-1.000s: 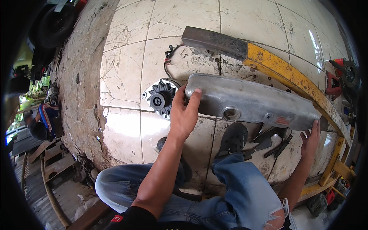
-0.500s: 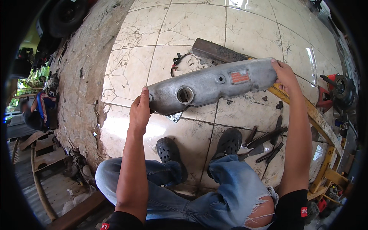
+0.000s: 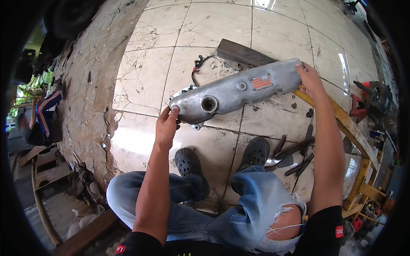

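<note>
A long grey cast-metal cover with a round opening and a small red plate is raised over the floor, held at both ends. My left hand is closed on its left end, thumb on top. My right hand grips the right end, fingers curled around it. Under the cover, a silvery alternator is mostly hidden, with a short dark wire beside it.
A steel beam with a yellow, worn frame crosses the tiled floor. Dark hand tools lie by my right foot. Red-and-black machinery stands at right. At left, a person sits beside rough concrete.
Since a second ago the cover has turned, its right end swinging up and away from me. Over the last half second its left end has shifted slightly right, with my hands still on it.
</note>
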A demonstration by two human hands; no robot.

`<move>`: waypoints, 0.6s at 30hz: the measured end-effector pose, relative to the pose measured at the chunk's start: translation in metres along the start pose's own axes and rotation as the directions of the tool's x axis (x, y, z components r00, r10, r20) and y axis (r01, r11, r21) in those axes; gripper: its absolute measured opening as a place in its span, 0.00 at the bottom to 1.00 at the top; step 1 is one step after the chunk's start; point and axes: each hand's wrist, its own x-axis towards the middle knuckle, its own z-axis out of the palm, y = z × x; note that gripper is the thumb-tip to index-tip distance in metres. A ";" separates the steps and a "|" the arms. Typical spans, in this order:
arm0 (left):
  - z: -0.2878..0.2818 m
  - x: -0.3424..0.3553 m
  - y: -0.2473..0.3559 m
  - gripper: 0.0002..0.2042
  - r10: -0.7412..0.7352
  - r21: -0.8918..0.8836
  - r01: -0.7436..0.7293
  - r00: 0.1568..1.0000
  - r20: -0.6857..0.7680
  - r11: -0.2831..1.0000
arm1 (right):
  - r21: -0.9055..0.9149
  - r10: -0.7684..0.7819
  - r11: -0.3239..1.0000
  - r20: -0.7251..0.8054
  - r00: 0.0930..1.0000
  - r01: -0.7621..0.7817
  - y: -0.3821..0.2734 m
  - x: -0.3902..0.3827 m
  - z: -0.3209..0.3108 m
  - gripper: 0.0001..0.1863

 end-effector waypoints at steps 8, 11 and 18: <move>0.004 0.006 0.029 0.25 0.034 0.043 -0.034 0.999 -0.008 0.999 | -0.023 -0.026 0.999 -0.027 0.999 0.026 -0.006 0.016 -0.003 0.34; 0.004 0.007 0.030 0.23 -0.034 0.063 0.035 0.999 -0.019 0.997 | -0.064 -0.035 0.997 -0.026 0.999 0.034 -0.010 0.029 0.004 0.34; 0.002 0.008 0.022 0.23 -0.019 -0.002 0.019 0.999 0.050 1.000 | -0.061 -0.055 0.997 -0.043 0.998 0.053 -0.009 0.021 0.018 0.35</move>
